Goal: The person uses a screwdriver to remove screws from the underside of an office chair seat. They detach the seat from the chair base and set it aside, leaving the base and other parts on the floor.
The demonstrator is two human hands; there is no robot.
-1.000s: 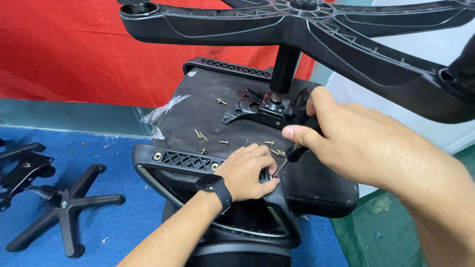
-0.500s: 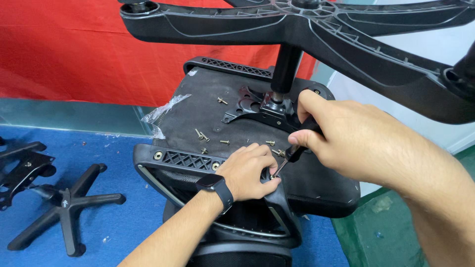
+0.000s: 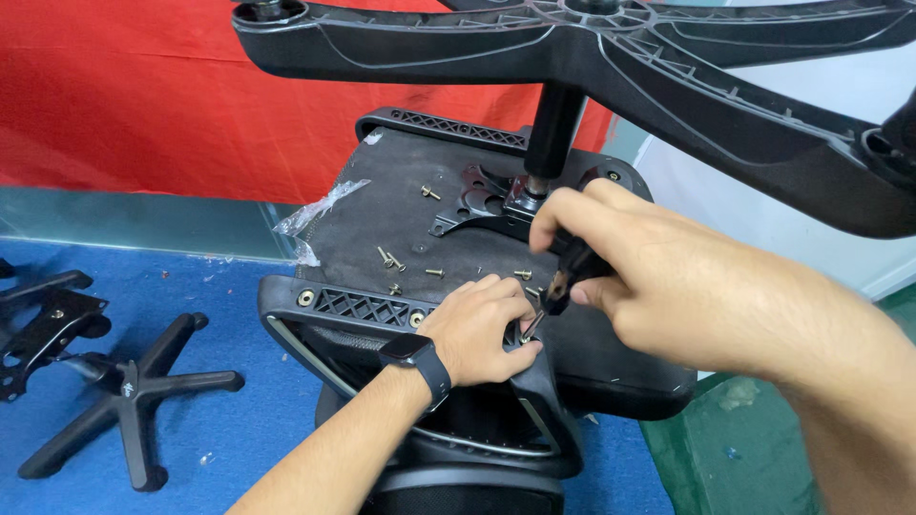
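— What's the right hand (image 3: 668,286) got there?

— Its grip is clenched around a dark-handled screwdriver (image 3: 565,277). The long axis slants down and toward the left hand (image 3: 482,329), tip lowest, handle up under the knuckles. Most of the handle is buried in the fist; only a short length of shaft shows.

— And where does the tip land?

— Right at the left hand's fingertips, on the black armrest bracket (image 3: 353,307) that lies across the near edge of the upturned seat underside (image 3: 401,219). Whether a screw sits under the tip I can't tell; the fingers cover that spot.

— The left grip?

— Pinched at the tip, fingers curled on the bracket. What it pinches is too small to make out.

— Anything else close by?

— Loose screws (image 3: 389,257) lie scattered on the seat underside, just beyond the left hand. Above the right hand the gas column (image 3: 553,129) rises to the star base (image 3: 668,57), whose arms are cut off by the frame. A second star base (image 3: 129,391) lies on the blue floor, well off to the left.
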